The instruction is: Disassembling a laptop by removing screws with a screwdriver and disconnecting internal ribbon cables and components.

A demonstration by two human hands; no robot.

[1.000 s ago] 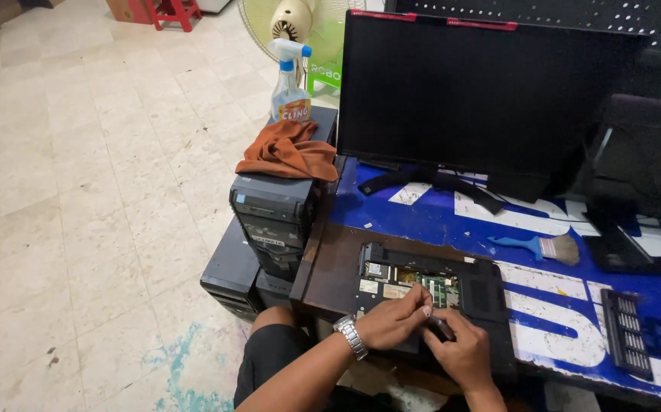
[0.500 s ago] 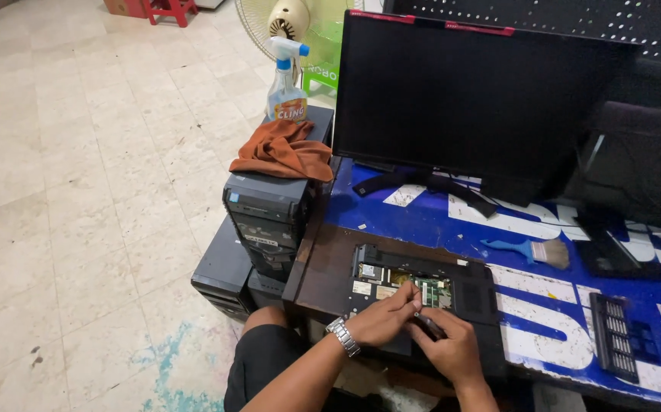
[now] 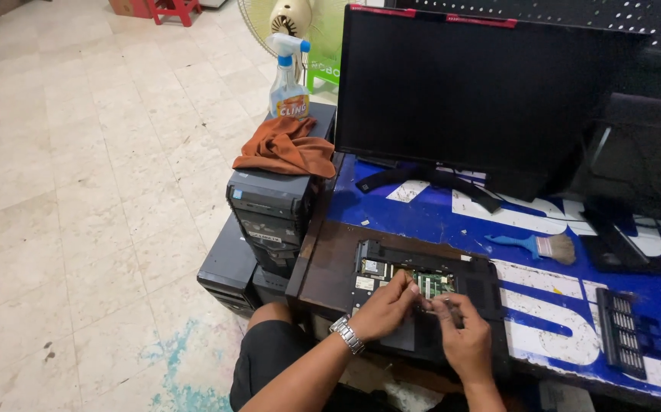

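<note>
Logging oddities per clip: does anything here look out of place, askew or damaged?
Nothing looks spilled or broken. The laptop lies underside up with its cover off and green board bared, both hands at it. An orange cloth lies crumpled atop a computer tower.

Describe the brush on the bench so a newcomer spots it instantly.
Start at the big black monitor on the blue bench. Just below and right of its stand, beyond the opened laptop, lies the paintbrush, flat on the bench. It alone has a blue handle and tan bristles; its neighbours are black.

monitor (image 3: 483,84) blocks behind, brush (image 3: 538,246) right, bare tabletop (image 3: 544,301) seemingly between
</note>
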